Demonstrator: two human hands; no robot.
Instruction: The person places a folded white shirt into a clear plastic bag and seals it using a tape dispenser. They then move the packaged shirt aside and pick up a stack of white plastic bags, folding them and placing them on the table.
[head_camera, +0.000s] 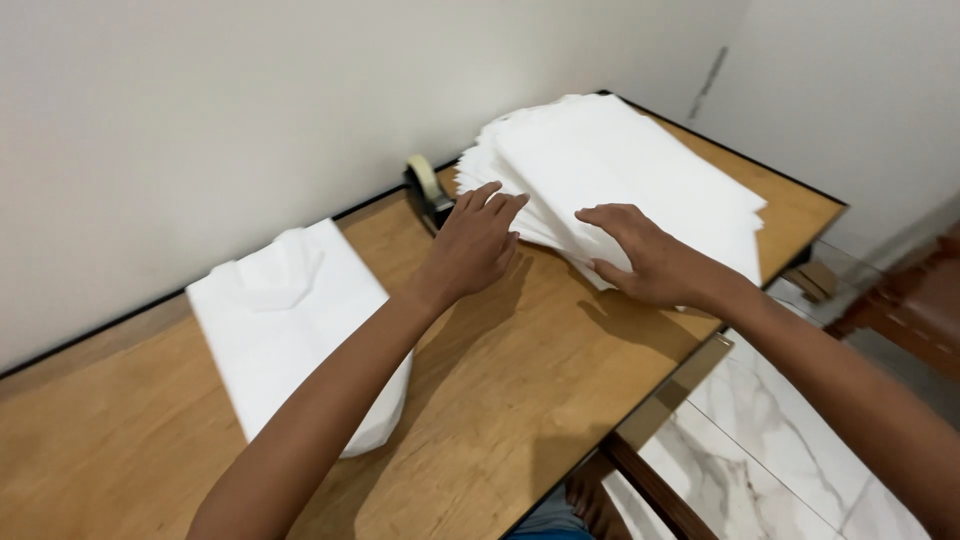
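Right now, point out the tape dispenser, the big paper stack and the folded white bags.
tape dispenser (426, 190), head view, on its tape roll.
paper stack (640, 165), head view, on the top sheet.
folded white bags (290, 320), head view, on the top bag's flat face.

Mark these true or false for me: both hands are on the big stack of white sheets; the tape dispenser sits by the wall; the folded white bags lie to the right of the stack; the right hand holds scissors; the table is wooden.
1. Both hands are on the big stack of white sheets. True: the left hand and right hand rest on the near edge of the stack of white sheets.
2. The tape dispenser sits by the wall. True.
3. The folded white bags lie right of the stack. False: they lie left of it.
4. The right hand holds scissors. False: it lies flat on the sheets, holding no tool.
5. The table is wooden. True.
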